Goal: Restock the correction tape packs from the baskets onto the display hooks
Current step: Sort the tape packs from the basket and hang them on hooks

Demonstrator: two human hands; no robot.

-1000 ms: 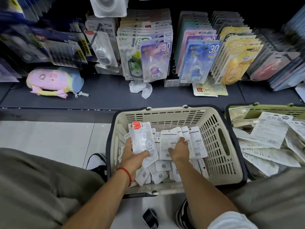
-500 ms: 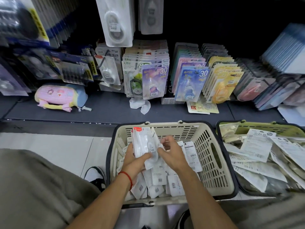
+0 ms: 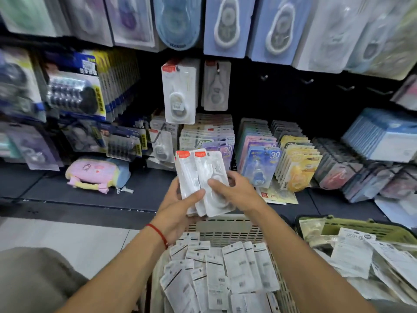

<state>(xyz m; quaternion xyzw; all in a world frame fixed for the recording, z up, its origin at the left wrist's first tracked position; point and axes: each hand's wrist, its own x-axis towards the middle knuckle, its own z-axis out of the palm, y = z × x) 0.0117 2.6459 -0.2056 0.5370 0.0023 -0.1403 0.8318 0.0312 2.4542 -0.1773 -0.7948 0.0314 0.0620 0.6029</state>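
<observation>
I hold a small fanned stack of white correction tape packs [image 3: 203, 181] with red top tabs upright above the cream basket [image 3: 228, 227]. My left hand [image 3: 178, 208] grips the stack from below and behind, thumb across its front. My right hand [image 3: 234, 195] pinches the front pack at its right edge. More packs [image 3: 221, 276] lie face down in the basket. Two matching white packs [image 3: 179, 93] hang on display hooks straight above my hands. Bare hooks [image 3: 306, 81] stick out of the dark panel to their right.
A green basket [image 3: 352, 229] with larger flat packs stands at the right. A pink and blue pouch [image 3: 97, 175] lies on the dark bottom shelf at the left. Coloured tape packs [image 3: 261, 163] lean in rows behind my hands. Blue packs hang overhead.
Both hands rose out of the cream basket with the stack of packs, and my view lifted toward the hooks. My right hand moved onto the front pack.
</observation>
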